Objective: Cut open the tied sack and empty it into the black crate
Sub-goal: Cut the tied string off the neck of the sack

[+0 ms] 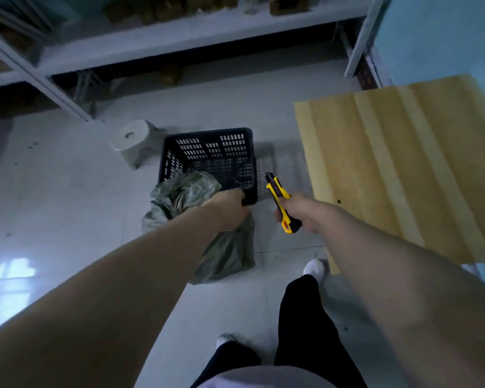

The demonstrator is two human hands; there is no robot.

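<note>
Green sack on floor, leaning on black crate near edge | left grip clenched on sack top | right grip grasping yellow knife, beside crate, clear of sack

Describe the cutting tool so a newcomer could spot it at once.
Find the black crate on the floor below the grey shelving. Right of its near corner, short of the yellow board, the right hand grips the utility knife. It alone is slim, yellow and black; the left hand beside it holds the green sack.
</note>
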